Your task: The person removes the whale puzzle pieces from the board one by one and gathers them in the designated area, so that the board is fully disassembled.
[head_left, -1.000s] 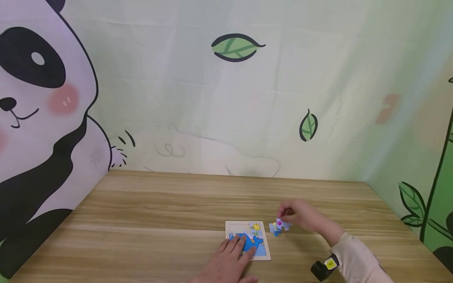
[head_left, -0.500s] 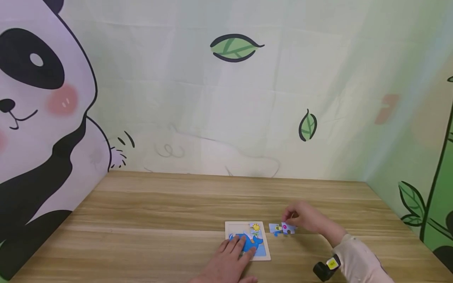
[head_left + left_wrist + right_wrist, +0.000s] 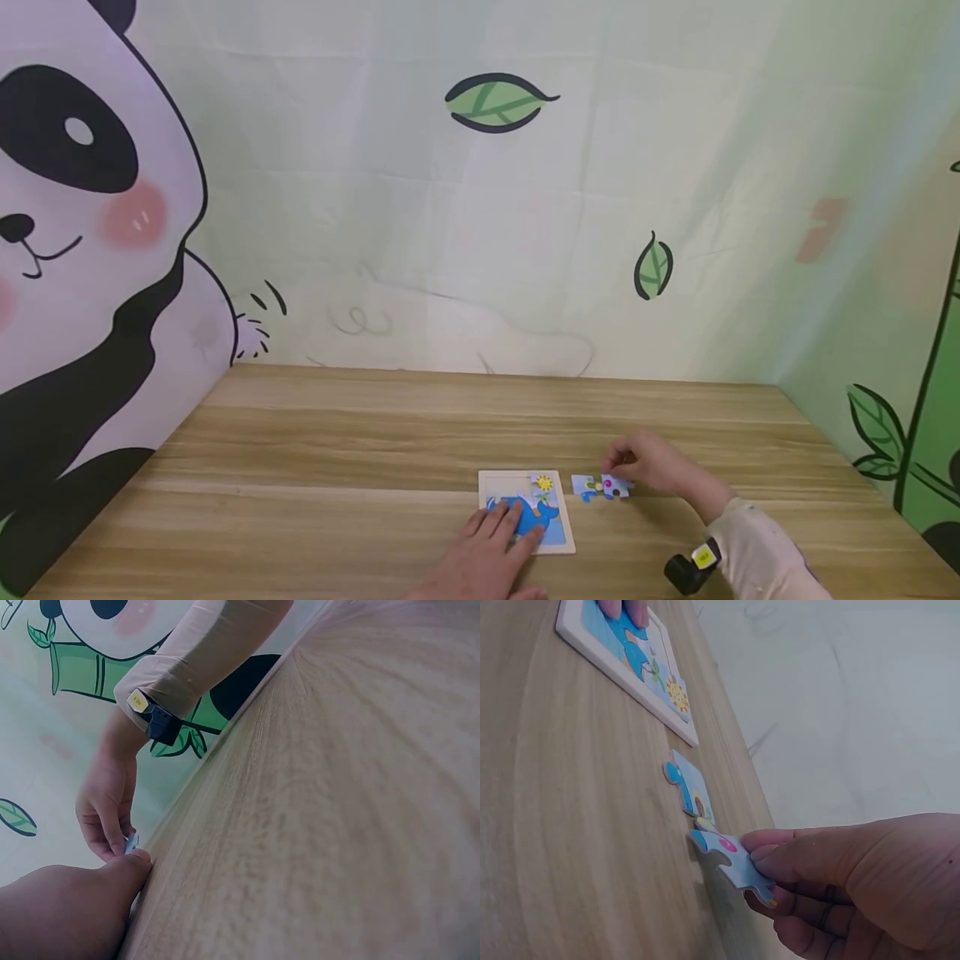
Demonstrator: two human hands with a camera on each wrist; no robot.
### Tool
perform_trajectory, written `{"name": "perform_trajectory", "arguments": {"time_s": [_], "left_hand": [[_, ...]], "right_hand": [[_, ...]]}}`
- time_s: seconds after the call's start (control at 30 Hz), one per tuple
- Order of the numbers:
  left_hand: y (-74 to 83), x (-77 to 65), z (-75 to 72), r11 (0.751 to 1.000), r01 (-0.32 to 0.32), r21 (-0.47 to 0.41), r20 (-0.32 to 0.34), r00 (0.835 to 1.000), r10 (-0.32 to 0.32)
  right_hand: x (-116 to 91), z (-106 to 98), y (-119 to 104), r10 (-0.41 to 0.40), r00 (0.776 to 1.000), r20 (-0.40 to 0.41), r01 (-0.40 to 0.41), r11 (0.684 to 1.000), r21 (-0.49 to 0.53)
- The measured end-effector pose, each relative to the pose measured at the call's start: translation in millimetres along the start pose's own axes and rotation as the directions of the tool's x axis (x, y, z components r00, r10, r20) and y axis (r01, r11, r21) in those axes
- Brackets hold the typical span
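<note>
- Right hand: thumb and fingers pinch the pink-marked piece by one side.
- Left hand: fingers extended, laid over the puzzle tray, covering part of the whale picture. Thumb stands apart from the fingers.
- Places: tray lies flat on the table, well short of the far edge, nearer the right edge than the left. Pink-marked piece is right of it, toward the right edge; a second piece lies between that and the tray.
- Handling, judged: light, thin, stiff; smooth printed face might slip a little; knobs probably the weak spots. Best hold: opposite faces near a straight side, off the knobs.
- Right wrist view shows what the head view doesn't: piece tilted, shadow beneath, cutouts clear, thumb on the printed face. Yellow bit under its tip: separate piece or not, can't tell. Contact there also unclear.
- Head view alone gives the whole tray and nearly all its picture bar what the hand covers.
- Left wrist view: pinched piece only a sliver, tray not readable; good look at the black device on the right sleeve.
</note>
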State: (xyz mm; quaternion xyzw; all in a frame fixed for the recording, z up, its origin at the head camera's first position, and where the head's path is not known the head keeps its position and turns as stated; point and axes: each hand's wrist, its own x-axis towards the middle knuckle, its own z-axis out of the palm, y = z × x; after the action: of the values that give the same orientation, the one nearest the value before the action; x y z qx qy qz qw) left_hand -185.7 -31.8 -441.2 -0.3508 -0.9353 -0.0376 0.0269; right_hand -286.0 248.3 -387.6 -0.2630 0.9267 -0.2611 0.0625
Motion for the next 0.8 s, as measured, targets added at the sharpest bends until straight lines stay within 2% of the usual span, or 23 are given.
{"name": "perform_trajectory", "arguments": {"time_s": [0.23,0.53,0.8], "left_hand": [[2.1,-0.2,-1.0,1.0,0.002,-0.006,0.007,1.0,-0.002],[1.6,-0.1,-1.4,1.0,0.0,0.007,-0.006,1.0,0.0],[1.3,0.9,-8.5,1.0,0.01,-0.011,0.02,1.0,-0.01]], "right_hand": [[0,6,7,0.009,1.0,-0.014,-0.009,1.0,0.004],[-1,15,10,0.027,0.997,-0.071,-0.027,1.0,0.006],[-1,18,1,0.03,0.991,-0.13,-0.033,0.999,-0.02]]}}
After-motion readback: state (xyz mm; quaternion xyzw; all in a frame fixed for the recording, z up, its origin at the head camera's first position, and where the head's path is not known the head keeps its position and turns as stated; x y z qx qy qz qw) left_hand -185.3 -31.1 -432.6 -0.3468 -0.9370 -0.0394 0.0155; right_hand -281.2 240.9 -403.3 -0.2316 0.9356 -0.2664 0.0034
